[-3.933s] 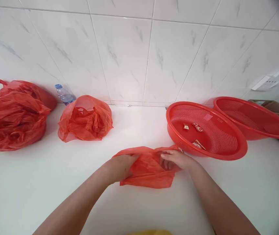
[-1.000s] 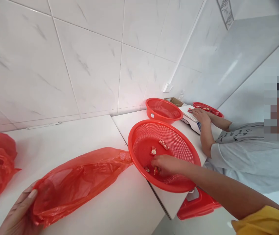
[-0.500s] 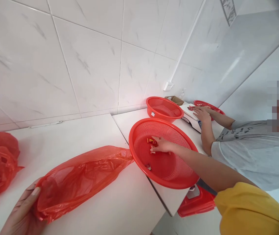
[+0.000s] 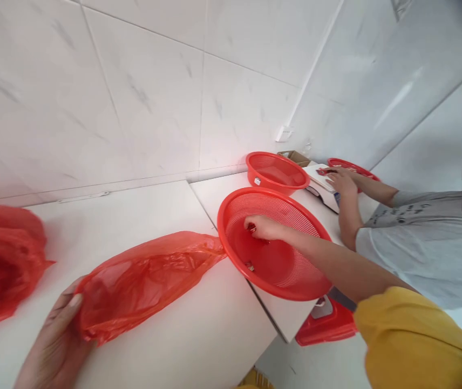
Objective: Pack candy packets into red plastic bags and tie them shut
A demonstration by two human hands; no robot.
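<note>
At the lower left my left hand (image 4: pixel 59 335) grips the edge of a red plastic bag (image 4: pixel 145 283), which lies stretched across the white table with its mouth partly open. The bag's far end touches the rim of a large red perforated basket (image 4: pixel 237 265). Inside that basket, my right hand (image 4: pixel 261 227) has its fingers closed around small red wrapped pieces, mostly hidden by the fingers. Another small wrapped piece (image 4: pixel 249 266) lies on the basket's bottom, nearer the bag.
Another red bag (image 4: pixel 6 265) sits at the far left. A second red basket (image 4: pixel 277 172) stands behind the large one, beside a white scale (image 4: pixel 323 189). A person in a grey shirt (image 4: pixel 413 232) works there with both hands. A red stool-like object (image 4: pixel 328 324) is below.
My right hand's fingers have closed around wrapped pieces in the basket. The view has shifted slightly; my left hand still holds the bag's edge.
</note>
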